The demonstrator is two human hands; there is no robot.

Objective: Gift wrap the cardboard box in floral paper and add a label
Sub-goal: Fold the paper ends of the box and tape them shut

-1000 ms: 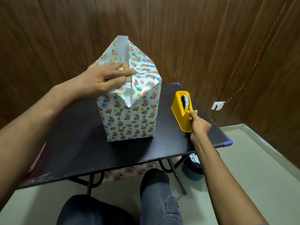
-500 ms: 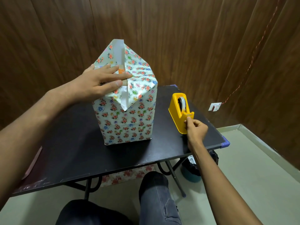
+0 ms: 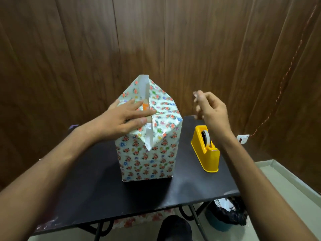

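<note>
The floral-wrapped box (image 3: 147, 153) stands upright near the middle of the black table (image 3: 90, 197), its paper folded up into a peaked top. A white strip of the paper's underside runs down the centre seam, ending in a point over the front face. On the top flap sits a small orange patch (image 3: 145, 106) just beside the seam.

The left hand (image 3: 125, 119) lies flat on that top flap, fingers straight and close together, pressing the folded paper down, fingertips reaching the seam and the thumb along the front edge of the fold.

Out to the right, the right hand (image 3: 211, 108) hovers in the air above the table, clear of the box and above the dispenser. It is blurred; the fingers look curled with the tips drawn together, and something small and pale shows at the fingertips, but I cannot tell what it is or whether it is truly pinched.

Below that hand, the yellow tape dispenser (image 3: 206, 153) sits on the table just right of the box, roll of tape in its cradle, touched by neither hand.

Further out: dark wood-panelled walls behind, a bin with a black liner (image 3: 227, 214) on the floor under the table's right edge, and floral paper (image 3: 139, 221) showing beneath the table.
</note>
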